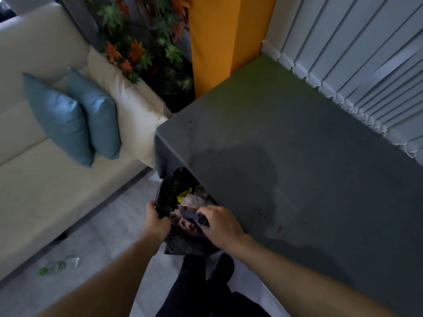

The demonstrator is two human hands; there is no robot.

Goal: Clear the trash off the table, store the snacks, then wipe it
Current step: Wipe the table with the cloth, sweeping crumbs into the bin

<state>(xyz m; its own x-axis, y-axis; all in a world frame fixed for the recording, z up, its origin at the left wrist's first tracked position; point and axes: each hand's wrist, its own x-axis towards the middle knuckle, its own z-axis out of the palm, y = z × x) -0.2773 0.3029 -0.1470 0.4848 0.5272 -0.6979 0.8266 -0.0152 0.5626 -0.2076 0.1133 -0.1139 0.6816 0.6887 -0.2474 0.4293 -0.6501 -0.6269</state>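
- Beside the surface (286,145), my left hand (158,221) grips the black trash bag (180,243) by its rim, fingers curled.
- My right hand (220,221) clutches a dark wrapper (194,217) inside it.
- Trash step, I judge; next, release the wrapper.

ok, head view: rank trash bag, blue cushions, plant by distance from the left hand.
1. trash bag, gripped by the left hand.
2. blue cushions, on the sofa, left.
3. plant, behind the sofa arm, top.
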